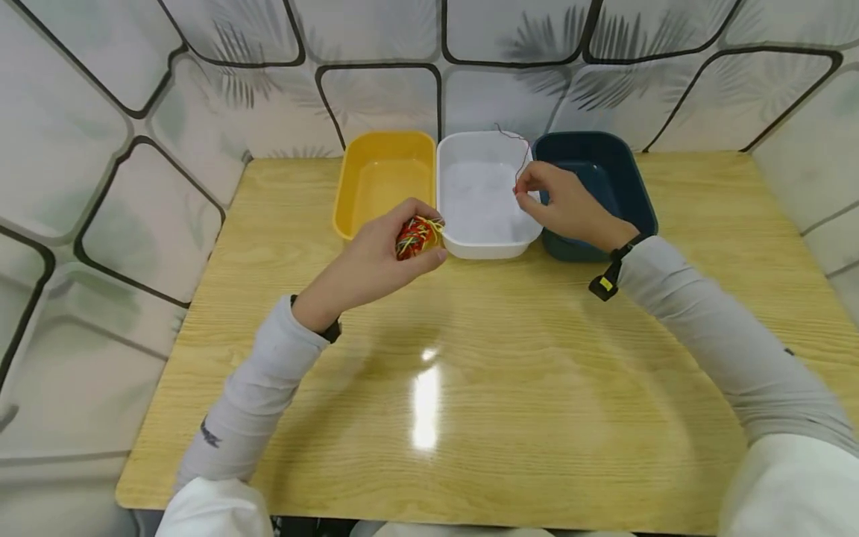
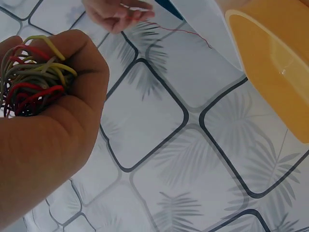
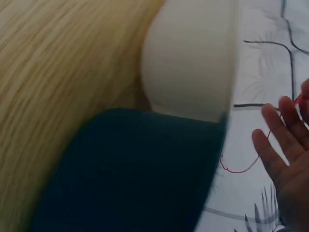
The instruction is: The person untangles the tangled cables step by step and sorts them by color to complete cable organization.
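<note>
My left hand (image 1: 376,261) grips a tangled bundle of thin coloured wires (image 1: 417,237), just in front of the gap between the yellow and white tubs. Red, yellow and grey-green loops of it bulge past the curled fingers in the left wrist view. Over the right side of the white tub (image 1: 493,252), my right hand (image 1: 570,205) pinches one thin red wire (image 1: 526,153) between thumb and forefinger. That wire curves up and back from the fingertips. In the right wrist view its other fingers (image 3: 273,152) are spread, and the pinch is partly cut off by the frame's edge.
A yellow tub (image 1: 341,194), the white one and a dark blue tub (image 1: 647,201) stand side by side along the table's back edge. Behind them rises a patterned wall covering (image 1: 510,97). Light glares off the wooden table (image 1: 537,388) near its middle.
</note>
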`<state>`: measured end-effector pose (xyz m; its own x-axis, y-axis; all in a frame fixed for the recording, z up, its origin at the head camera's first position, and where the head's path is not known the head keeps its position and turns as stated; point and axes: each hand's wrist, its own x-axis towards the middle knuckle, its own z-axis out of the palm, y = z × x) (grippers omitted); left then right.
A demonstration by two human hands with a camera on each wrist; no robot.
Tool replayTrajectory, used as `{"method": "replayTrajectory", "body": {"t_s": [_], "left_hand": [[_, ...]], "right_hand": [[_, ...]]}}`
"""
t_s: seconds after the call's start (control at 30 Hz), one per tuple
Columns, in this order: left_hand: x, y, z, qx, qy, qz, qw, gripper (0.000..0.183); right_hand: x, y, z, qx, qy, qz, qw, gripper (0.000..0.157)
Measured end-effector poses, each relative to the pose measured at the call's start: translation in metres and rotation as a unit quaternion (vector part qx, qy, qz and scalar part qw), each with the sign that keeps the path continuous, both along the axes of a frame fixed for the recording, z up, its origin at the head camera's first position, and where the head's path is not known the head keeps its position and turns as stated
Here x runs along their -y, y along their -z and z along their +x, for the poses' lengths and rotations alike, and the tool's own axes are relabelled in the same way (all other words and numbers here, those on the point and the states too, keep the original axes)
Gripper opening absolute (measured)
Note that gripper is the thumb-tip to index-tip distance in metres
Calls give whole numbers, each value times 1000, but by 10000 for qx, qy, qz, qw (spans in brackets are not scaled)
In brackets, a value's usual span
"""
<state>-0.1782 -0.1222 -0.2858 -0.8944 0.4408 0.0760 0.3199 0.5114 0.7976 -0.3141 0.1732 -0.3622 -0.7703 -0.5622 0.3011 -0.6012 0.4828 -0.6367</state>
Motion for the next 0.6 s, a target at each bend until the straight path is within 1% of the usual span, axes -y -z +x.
{"method": "replayTrajectory", "body": {"t_s": [0.07,0.17,0.23,0.27,0.37,0.5,0.6], "left_hand": [[-1,0,-2,-19,53,0,10000,42],[-3,0,-4,-47,95,31,9999,40],[-5,0,-4,-67,125,53,9999,38],[-6,1,-4,-75,146,63,9998,37],[-10,2,-3,-25,365,73,9993,33],[-15,3,-4,108,735,-70,9972,33],[-19,3,-7,58,831,-132,9964,36]], "right_hand": [[1,4,3,-42,-308,410,9987,14],[7,4,10,100,-704,797,9943,14],[13,2,15,130,-815,1016,9914,14],[17,1,17,148,-806,1126,9902,15],[25,1,20,140,-599,1451,9875,19],[31,4,21,-100,-106,1925,9812,24],[32,3,22,-224,270,1957,9800,24]]}}
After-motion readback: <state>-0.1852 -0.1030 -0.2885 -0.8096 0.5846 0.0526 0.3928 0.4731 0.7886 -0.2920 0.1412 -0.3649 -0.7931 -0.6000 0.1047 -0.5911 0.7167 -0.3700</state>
